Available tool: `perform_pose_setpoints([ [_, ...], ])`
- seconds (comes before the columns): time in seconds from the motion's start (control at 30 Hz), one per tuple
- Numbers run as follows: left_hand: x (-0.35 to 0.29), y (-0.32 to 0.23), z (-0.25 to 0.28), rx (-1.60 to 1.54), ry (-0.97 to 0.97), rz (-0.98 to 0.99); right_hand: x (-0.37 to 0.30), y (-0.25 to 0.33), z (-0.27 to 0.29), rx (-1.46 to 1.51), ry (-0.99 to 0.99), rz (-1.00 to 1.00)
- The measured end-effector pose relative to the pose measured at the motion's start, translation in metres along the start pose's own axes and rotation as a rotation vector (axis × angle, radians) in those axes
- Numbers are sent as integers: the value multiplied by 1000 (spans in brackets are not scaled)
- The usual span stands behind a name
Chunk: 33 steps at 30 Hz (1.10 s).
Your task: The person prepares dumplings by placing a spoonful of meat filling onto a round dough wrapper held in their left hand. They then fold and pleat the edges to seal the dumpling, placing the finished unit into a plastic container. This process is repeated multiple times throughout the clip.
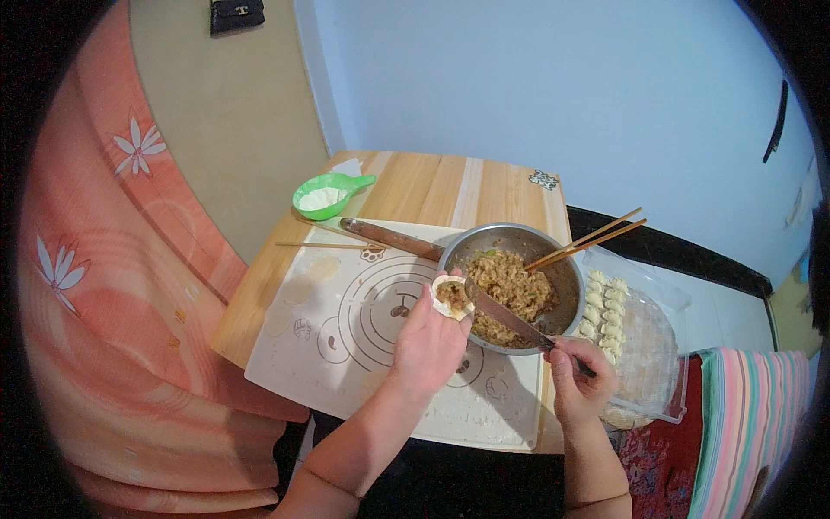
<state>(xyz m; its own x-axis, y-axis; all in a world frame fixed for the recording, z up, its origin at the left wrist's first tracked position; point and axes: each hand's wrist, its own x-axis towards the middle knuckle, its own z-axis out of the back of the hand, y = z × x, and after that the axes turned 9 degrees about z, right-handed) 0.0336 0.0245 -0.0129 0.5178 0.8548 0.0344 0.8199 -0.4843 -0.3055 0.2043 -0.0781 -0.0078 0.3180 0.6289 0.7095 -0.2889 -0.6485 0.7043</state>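
My left hand (425, 346) is held palm up over the mat, its fingers cradling a round dumpling wrapper (440, 303). A lump of brown filling (454, 297) sits in the middle of the wrapper. Gripped by its dark handle, a flat-bladed knife (510, 318) is in my right hand (577, 377). The blade crosses the near side of a steel bowl (575, 281), and its tip reaches the filled wrapper. Minced filling (519, 290) fills much of the bowl, with a pair of chopsticks (596, 238) leaning on the far right rim.
A rolling pin (389, 237) lies left of the bowl on a printed white mat (285, 368). Beyond it stands a green scoop (350, 183) of white flour. Rows of dumplings (603, 316) fill part of a clear plastic tray (683, 381) at right. Thin sticks (324, 246) lie at the mat's far left.
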Motion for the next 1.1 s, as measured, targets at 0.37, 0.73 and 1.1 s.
perform_pose_setpoints([
  [0.37, 12, 6, -3, -26, 0, -145, -6, -11, -9, 41, 44, -60],
  [0.73, 13, 10, -1, -108, -16, -168, -2, -15, -7, 57, -30, -137],
  [1.1, 13, 10, 2, -128, 20, -194, 4, -17, -5, 0, -123, -229],
])
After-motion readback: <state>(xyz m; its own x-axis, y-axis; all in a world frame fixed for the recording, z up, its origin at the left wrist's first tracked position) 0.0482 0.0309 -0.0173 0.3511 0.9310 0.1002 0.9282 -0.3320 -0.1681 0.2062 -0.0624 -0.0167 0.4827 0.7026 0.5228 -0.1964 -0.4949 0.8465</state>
